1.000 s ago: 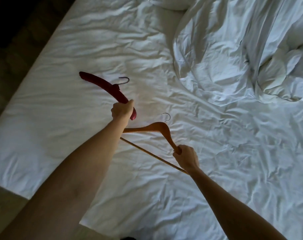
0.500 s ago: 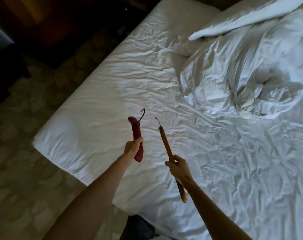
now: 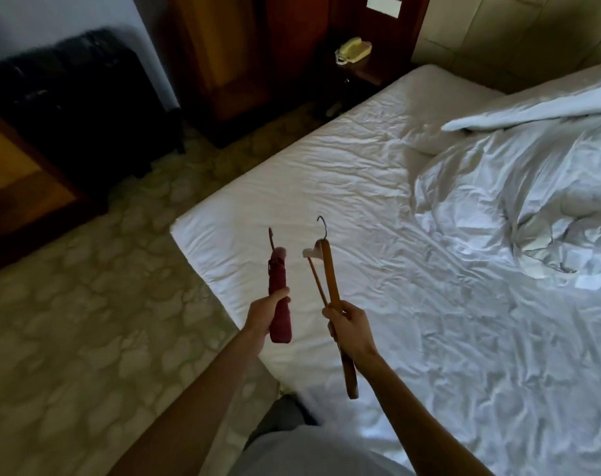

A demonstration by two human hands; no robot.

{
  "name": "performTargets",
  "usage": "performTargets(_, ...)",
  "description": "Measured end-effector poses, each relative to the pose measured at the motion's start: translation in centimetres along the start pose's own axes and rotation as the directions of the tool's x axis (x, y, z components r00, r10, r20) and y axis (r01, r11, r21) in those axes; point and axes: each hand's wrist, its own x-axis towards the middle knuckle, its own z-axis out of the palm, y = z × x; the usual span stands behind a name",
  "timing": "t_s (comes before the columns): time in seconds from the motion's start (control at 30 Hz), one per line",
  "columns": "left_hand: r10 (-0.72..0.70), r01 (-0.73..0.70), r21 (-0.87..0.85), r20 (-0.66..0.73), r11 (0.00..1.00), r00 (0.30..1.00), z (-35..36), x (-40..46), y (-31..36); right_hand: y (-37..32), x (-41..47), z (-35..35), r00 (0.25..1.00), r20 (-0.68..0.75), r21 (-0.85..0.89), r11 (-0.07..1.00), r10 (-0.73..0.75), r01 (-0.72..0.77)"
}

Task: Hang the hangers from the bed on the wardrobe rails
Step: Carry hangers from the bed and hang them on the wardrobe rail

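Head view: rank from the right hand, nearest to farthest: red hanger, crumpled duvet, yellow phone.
From the right hand, which grips the wooden hanger:
1. red hanger, just to its left, held in the left hand.
2. crumpled duvet, up and to the right on the bed.
3. yellow phone, far back on the dark wooden nightstand.

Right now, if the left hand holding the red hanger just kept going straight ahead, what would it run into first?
Probably nothing soon. The left hand holds the red hanger above the corner of the bed; beyond lie open floor and then the dark wooden furniture, though depth is hard to judge.
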Motion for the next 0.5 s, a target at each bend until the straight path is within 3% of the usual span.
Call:
performTargets(0.27, 0.081, -0.116, -0.176, -0.194, 0.977, 0.978, -9.1, -9.5, -5.3, -0.4, -6.0, 7.0, 0.971, 0.226, -0.042, 0.995, -0.083, 0.094)
performTargets(0.5, 0.173, -0.242, -0.217, -0.294, 0.946, 0.940, -19.3, -15.6, -7.6, -0.6, -9.2, 17.4, 0.875, 0.467, -0.201, 0.948, -0.129, 0.247)
